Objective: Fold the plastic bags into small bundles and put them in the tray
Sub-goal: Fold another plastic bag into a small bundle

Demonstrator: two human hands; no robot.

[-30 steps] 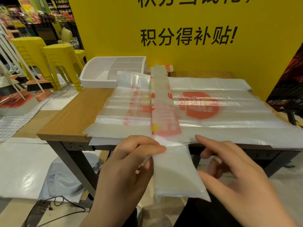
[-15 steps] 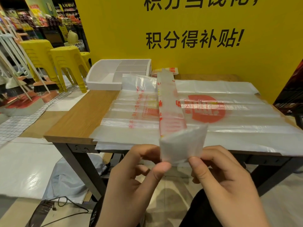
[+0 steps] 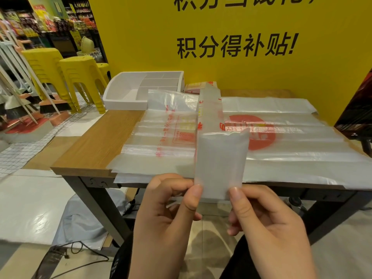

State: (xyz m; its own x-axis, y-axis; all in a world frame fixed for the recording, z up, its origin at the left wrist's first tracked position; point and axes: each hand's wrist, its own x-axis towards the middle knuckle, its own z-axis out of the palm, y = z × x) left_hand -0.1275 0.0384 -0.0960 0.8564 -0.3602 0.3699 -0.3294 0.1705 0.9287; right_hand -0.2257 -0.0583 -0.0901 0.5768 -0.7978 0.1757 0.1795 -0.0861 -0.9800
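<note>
Wooden bench (image 3: pixel 96 150) is carrying spread plastic bags (image 3: pixel 291 158) before a yellow wall (image 3: pixel 141 37) reading 积分得补贴!; left hand (image 3: pixel 167 218) and right hand (image 3: pixel 267 228) are pinching a folded strip (image 3: pixel 220 164).

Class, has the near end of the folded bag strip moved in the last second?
Yes, upward: the strip's end hung below the table's front edge, now folded above it.

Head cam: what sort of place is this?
Probably a shop or supermarket: stocked shelves at the back left, brooms and stacked yellow stools nearby, and a big yellow sign behind the table.
</note>
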